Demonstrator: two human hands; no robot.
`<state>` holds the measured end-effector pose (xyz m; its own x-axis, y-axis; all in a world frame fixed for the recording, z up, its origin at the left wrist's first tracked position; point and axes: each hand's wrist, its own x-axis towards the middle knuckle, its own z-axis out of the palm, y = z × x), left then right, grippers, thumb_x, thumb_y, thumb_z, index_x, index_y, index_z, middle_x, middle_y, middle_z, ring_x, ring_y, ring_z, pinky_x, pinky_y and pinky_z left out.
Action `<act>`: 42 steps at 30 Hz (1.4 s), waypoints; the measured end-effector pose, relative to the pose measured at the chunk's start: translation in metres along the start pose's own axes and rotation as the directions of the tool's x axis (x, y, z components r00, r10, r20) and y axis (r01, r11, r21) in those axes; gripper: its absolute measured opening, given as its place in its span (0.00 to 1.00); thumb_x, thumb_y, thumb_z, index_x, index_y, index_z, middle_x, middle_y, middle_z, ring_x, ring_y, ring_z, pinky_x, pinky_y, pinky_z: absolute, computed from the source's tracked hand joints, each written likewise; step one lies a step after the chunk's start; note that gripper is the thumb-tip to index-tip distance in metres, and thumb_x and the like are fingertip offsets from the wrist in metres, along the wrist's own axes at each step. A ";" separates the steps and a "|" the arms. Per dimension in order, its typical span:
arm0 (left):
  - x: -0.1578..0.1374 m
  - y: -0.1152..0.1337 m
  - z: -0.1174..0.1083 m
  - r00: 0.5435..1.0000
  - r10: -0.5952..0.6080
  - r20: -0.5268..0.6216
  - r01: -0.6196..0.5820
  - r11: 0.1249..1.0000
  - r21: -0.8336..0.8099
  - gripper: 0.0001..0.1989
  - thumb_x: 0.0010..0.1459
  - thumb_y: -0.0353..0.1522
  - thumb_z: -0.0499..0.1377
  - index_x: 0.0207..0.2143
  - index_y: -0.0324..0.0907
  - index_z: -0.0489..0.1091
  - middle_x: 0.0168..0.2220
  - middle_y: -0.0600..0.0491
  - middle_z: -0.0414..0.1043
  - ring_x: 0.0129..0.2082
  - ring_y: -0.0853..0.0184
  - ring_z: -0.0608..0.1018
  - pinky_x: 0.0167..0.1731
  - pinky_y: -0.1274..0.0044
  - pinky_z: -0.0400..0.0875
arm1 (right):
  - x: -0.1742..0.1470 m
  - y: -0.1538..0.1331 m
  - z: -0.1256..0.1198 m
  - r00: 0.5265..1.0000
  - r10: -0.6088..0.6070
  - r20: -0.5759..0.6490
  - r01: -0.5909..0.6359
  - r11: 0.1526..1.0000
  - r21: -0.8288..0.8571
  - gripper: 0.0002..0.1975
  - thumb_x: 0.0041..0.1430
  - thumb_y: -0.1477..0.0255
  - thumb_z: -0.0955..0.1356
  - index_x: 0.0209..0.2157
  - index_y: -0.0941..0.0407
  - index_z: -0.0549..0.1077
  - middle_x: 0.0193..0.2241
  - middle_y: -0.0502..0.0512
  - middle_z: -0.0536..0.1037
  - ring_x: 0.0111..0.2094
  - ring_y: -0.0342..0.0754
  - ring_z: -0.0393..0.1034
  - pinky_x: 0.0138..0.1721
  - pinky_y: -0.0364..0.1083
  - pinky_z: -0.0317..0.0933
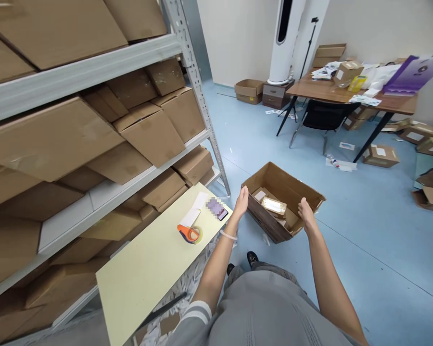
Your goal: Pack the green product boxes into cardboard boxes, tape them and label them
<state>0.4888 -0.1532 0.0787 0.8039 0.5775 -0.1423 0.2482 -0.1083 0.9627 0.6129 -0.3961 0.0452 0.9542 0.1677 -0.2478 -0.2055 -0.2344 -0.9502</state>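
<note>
An uncovered cardboard box lies in front of me, with several small parcels inside, one a whitish-gold packet. My left hand is at the box's left corner, fingers straight and thumb side up. At the right side, my right hand overlaps the near corner, fingers stretched and palm turned inward. Both hands look open, with the box between them; whether either touches the cardboard I cannot tell. Left of my left forearm, an orange tape dispenser, a white paper strip and a phone rest on a pale yellow table.
Metal shelving packed with cartons fills the left side. A black chair stands at a cluttered wooden desk at the back right. Cartons and papers lie on the blue floor. Another uncovered box sits by the white tower unit.
</note>
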 end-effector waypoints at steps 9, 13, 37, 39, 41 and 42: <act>-0.113 -0.049 -0.116 0.936 -0.146 -0.320 0.047 0.953 -0.298 0.32 0.62 0.55 0.49 0.53 0.41 0.72 0.60 0.40 0.69 0.62 0.55 0.68 0.64 0.60 0.56 | -0.046 -0.058 0.099 0.963 0.025 0.268 -0.046 0.996 0.074 0.34 0.63 0.48 0.58 0.62 0.56 0.65 0.55 0.65 0.75 0.57 0.56 0.69 0.58 0.56 0.61; -0.188 -0.054 -0.171 0.761 -0.227 -0.608 -0.035 0.921 -0.388 0.35 0.63 0.56 0.47 0.54 0.39 0.70 0.61 0.38 0.67 0.62 0.54 0.68 0.64 0.60 0.57 | -0.089 -0.080 0.178 0.869 -0.264 0.419 0.205 0.962 0.182 0.34 0.62 0.47 0.59 0.59 0.56 0.68 0.50 0.63 0.78 0.53 0.54 0.71 0.58 0.56 0.59; -0.601 -0.096 -0.053 -0.517 -0.468 -0.717 -0.405 0.872 -0.277 0.34 0.62 0.56 0.48 0.56 0.41 0.71 0.57 0.41 0.72 0.63 0.52 0.67 0.66 0.60 0.53 | -0.473 0.037 0.276 -0.385 -0.040 0.922 0.290 0.943 0.162 0.36 0.60 0.47 0.61 0.59 0.60 0.68 0.48 0.64 0.78 0.53 0.57 0.71 0.58 0.60 0.58; -0.623 -0.104 -0.050 -0.543 -0.480 -0.689 -0.413 0.867 -0.278 0.33 0.62 0.56 0.49 0.56 0.42 0.70 0.57 0.41 0.72 0.63 0.52 0.68 0.66 0.60 0.53 | -0.486 0.048 0.275 -0.389 -0.034 0.921 0.310 0.936 0.165 0.36 0.60 0.47 0.61 0.59 0.60 0.68 0.48 0.64 0.78 0.52 0.57 0.71 0.57 0.60 0.59; -0.651 -0.114 -0.046 -0.559 -0.485 -0.672 -0.420 0.865 -0.275 0.33 0.62 0.56 0.49 0.56 0.42 0.70 0.57 0.41 0.72 0.63 0.52 0.67 0.66 0.60 0.53 | -0.506 0.060 0.274 -0.390 -0.027 0.921 0.321 0.933 0.164 0.37 0.60 0.47 0.61 0.59 0.60 0.68 0.47 0.64 0.79 0.51 0.57 0.72 0.56 0.59 0.61; -0.667 -0.120 -0.043 -0.569 -0.487 -0.663 -0.421 0.865 -0.274 0.33 0.62 0.56 0.49 0.56 0.42 0.70 0.57 0.41 0.72 0.63 0.53 0.67 0.66 0.60 0.53 | -0.519 0.068 0.272 -0.391 -0.017 0.920 0.328 0.932 0.156 0.37 0.59 0.46 0.61 0.59 0.60 0.68 0.47 0.64 0.79 0.51 0.57 0.72 0.55 0.59 0.61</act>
<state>-0.1009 -0.4905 0.0678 -0.9364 0.2606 -0.2351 -0.2720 -0.1152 0.9554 0.0452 -0.2387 0.0581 -0.5701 0.8193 -0.0613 0.0873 -0.0137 -0.9961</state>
